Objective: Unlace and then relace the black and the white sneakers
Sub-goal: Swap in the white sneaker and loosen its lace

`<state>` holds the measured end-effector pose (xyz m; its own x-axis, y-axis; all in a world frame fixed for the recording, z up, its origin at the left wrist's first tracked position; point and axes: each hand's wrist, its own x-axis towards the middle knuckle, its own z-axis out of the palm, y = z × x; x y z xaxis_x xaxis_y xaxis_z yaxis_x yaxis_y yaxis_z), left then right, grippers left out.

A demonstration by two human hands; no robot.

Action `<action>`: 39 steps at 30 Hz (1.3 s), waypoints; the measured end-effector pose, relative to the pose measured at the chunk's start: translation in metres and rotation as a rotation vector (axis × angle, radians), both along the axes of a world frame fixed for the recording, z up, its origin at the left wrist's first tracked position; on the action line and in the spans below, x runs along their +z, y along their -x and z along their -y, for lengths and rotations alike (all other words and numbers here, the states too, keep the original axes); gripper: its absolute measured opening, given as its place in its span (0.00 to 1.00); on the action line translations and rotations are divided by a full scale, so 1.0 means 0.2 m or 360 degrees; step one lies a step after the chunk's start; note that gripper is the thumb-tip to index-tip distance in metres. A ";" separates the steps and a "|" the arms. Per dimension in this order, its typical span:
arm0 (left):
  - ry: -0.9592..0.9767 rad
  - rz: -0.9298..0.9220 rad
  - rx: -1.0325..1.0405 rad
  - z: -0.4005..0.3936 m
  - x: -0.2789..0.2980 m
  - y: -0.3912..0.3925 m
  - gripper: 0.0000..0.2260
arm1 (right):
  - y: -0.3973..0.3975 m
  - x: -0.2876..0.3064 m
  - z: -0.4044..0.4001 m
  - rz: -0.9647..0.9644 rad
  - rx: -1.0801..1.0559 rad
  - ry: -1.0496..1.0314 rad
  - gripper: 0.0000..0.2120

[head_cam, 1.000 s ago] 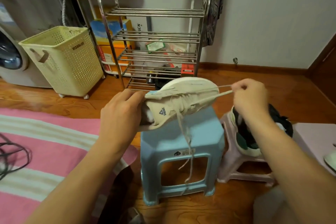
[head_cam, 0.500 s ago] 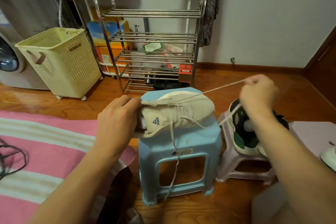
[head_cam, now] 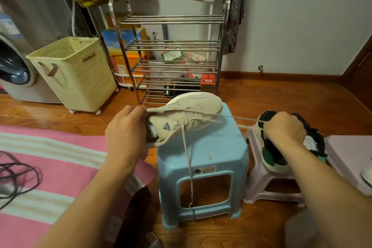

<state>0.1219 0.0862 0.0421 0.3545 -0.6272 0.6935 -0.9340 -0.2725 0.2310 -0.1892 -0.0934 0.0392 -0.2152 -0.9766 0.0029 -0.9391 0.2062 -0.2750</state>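
A white sneaker (head_cam: 187, 112) lies tilted on its side over the blue stool (head_cam: 203, 147), sole turned away from me. My left hand (head_cam: 125, 131) grips its heel. My right hand (head_cam: 283, 127) pinches one end of the white lace (head_cam: 237, 118), stretched taut to the right from the eyelets. The lace's other end (head_cam: 188, 165) hangs down the stool's front. A black sneaker (head_cam: 271, 153) with a white sole sits on the small pink stool (head_cam: 267, 185), partly hidden behind my right hand.
A metal shoe rack (head_cam: 171, 54) stands behind the stools. A cream laundry basket (head_cam: 74, 72) and a washing machine (head_cam: 16, 74) are at the left. A pink striped mat (head_cam: 50, 167) with a black cable (head_cam: 16, 177) covers the floor at left. Another shoe's edge (head_cam: 367, 177) shows far right.
My right hand has drawn the lace further right and lower, in front of the black sneaker. The white sneaker has tipped back up onto its side in my left hand.
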 end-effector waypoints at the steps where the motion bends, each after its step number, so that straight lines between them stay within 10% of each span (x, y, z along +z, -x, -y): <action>1: -0.0012 -0.0010 0.0013 0.00 0.00 0.01 0.07 | 0.00 -0.02 0.00 0.0013 -0.0003 -0.0023 0.12; 6: -0.0100 0.0006 -0.0001 0.01 -0.02 0.01 0.06 | -0.06 -0.06 -0.01 -0.0025 0.0163 -0.0113 0.08; 14: -0.0075 0.0121 -0.0374 0.02 -0.02 0.10 0.10 | -0.40 0.02 -0.25 0.0361 0.1856 0.0742 0.10; 20: -0.0143 0.0182 -0.0365 -0.02 -0.03 0.05 0.13 | -0.29 0.13 -0.17 0.0843 0.1107 0.0601 0.05; 24: -0.0042 0.0071 -0.0252 0.00 0.01 0.05 0.09 | -0.21 0.21 -0.36 0.0421 0.1759 -0.0356 0.15; 34: -0.0014 0.0228 -0.0397 0.02 -0.01 0.18 0.08 | -0.37 0.13 -0.37 0.0038 0.1411 0.0532 0.08; 39: -0.0078 0.0198 -0.0365 0.02 0.00 0.16 0.12 | -0.35 0.16 -0.33 0.0610 0.1157 0.0470 0.09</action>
<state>0.0894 0.0820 0.0419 0.1129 -0.7152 0.6897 -0.9931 -0.0584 0.1020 -0.1192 -0.0278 0.0720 0.4230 -0.8428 0.3326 -0.6418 -0.5379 -0.5466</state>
